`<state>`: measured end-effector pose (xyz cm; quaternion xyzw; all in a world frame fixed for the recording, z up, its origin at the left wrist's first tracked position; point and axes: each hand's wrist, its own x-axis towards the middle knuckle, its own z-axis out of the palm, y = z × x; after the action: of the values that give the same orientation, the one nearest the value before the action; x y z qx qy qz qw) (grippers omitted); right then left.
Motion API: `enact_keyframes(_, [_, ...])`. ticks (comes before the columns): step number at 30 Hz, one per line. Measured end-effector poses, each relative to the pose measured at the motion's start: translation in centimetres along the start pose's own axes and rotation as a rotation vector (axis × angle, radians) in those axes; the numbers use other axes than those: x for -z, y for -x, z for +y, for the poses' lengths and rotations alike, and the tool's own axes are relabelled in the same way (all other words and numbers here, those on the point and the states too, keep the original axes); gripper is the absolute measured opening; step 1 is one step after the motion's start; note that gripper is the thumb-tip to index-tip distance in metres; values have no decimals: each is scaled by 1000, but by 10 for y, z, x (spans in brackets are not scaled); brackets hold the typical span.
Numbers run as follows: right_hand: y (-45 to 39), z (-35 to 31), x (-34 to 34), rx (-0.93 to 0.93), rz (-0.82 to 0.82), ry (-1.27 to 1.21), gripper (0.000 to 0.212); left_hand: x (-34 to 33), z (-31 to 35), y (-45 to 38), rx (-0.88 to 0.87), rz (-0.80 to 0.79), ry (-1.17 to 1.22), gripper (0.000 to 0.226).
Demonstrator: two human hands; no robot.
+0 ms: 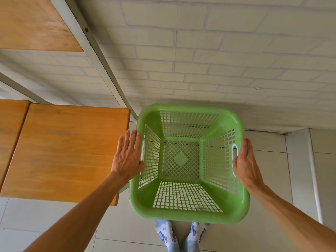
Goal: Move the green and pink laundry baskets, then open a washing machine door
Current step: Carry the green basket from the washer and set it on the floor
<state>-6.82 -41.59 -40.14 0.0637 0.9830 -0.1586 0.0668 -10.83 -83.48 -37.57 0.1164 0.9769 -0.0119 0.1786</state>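
Note:
An empty green laundry basket (189, 216) with lattice walls stands upright in front of me, close to the white brick wall. My left hand (127, 157) lies flat against its left rim beside the white handle slot (143, 150), fingers straight and thumb touching the rim. My right hand (244, 160) is flat against the right rim by the other handle slot (235, 151), fingers also straight. Neither hand curls around a handle. No pink basket or washing machine is in view.
A wooden shelf board (67, 151) on a grey metal rack (101, 57) sits directly left of the basket, with another board (34, 24) higher up. The white brick wall (218, 60) is just behind. My feet in patterned socks (180, 237) stand on pale floor tiles (272, 179).

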Motion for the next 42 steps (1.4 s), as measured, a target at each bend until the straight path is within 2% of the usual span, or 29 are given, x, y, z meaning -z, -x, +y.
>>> enact_keyframes(6, [6,6,4,-2,-81,10,93,-5,2,3,11,-17,48,117])
enact_keyframes(8, [6,8,5,34,-77,40,90,-4,4,3,23,-19,64,116])
enact_keyframes(12, [6,9,3,136,-63,170,68,-3,1,8,19,-22,76,115])
enact_keyframes(15, [2,11,4,141,-75,206,67,-1,-5,10,-8,-20,68,117])
enact_keyframes(19, [11,8,21,148,-129,240,78,16,2,23,11,-71,117,117])
enact_keyframes(23, [43,-31,85,99,-253,174,86,82,25,64,44,-83,238,109])
enact_keyframes(26, [78,-83,158,6,-341,108,86,155,40,104,163,-29,391,109])
enact_keyframes(32, [133,-158,274,-9,-282,41,79,273,65,174,250,33,497,103])
enact_keyframes(34, [150,-170,297,-12,-261,26,78,291,71,192,233,2,463,100])
enact_keyframes(38, [178,-178,324,-33,-239,5,79,311,88,215,89,20,312,96])
enact_keyframes(42, [217,-168,344,-120,-228,-21,87,324,124,234,11,11,249,89])
